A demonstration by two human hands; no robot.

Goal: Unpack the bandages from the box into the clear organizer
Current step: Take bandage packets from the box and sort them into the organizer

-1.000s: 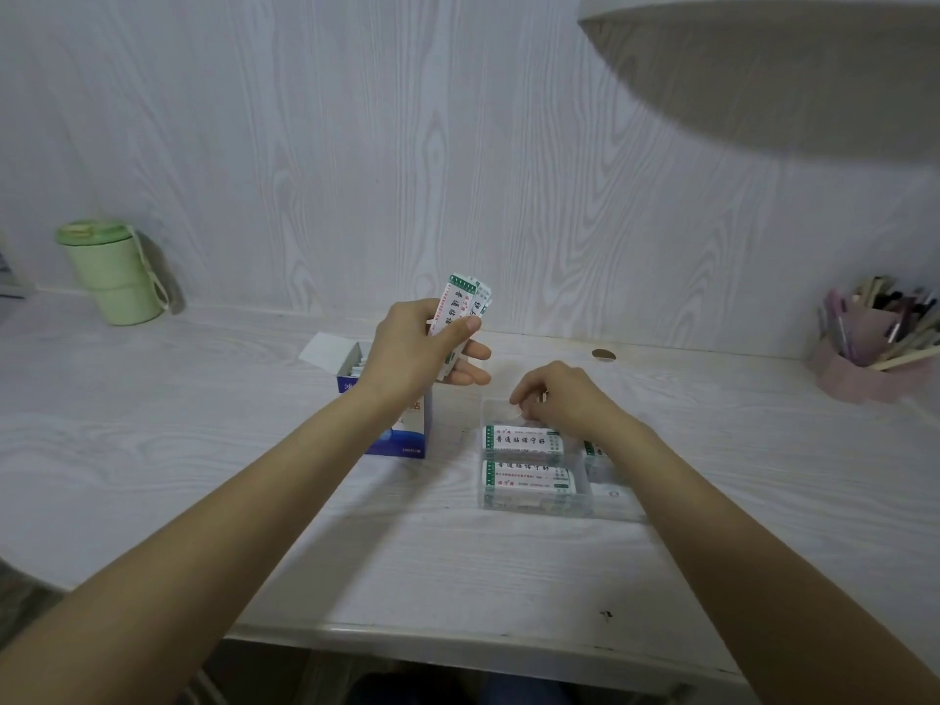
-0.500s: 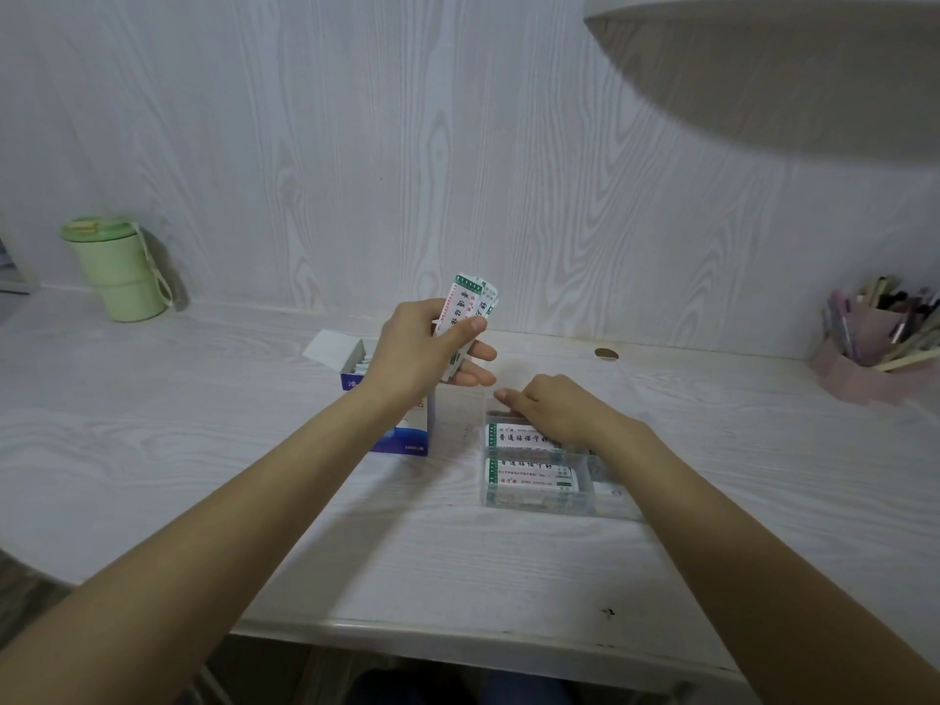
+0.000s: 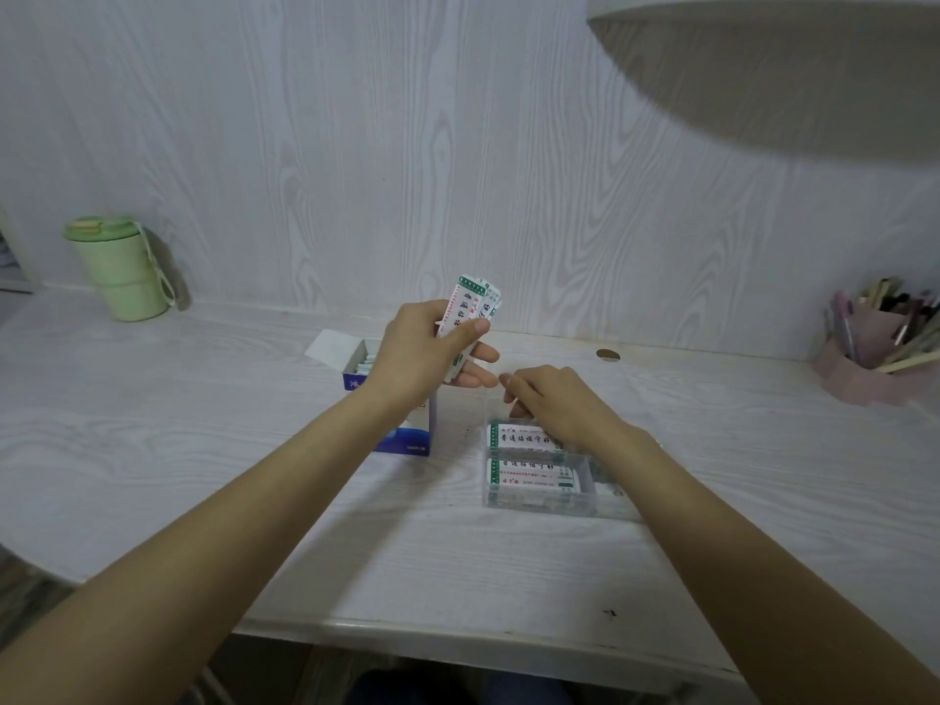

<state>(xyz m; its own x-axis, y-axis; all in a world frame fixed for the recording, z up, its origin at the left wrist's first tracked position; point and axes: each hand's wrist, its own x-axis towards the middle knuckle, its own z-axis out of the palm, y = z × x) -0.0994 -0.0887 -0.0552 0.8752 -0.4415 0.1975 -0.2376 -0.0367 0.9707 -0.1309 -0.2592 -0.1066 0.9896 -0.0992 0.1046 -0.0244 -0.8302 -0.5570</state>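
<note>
My left hand (image 3: 424,351) grips a small stack of white and green bandage strips (image 3: 470,305) upright above the open blue and white box (image 3: 402,429). More strips show inside the box. The clear organizer (image 3: 539,498) lies to the right of the box, with bandage strips (image 3: 529,473) lying flat in its near compartments. My right hand (image 3: 552,399) hovers over the organizer's far left corner, palm down, fingers reaching left toward the left hand's fingertips, holding nothing that I can see.
A green lidded cup (image 3: 119,267) stands at the back left by the wall. A pink pen holder (image 3: 875,343) full of pens sits at the far right. A small brown disc (image 3: 608,354) lies near the wall. A lamp shade (image 3: 763,68) hangs at top right.
My right hand has lifted off the organizer's far compartment and moved left toward my left hand. The left hand has kept the stack of strips raised in place.
</note>
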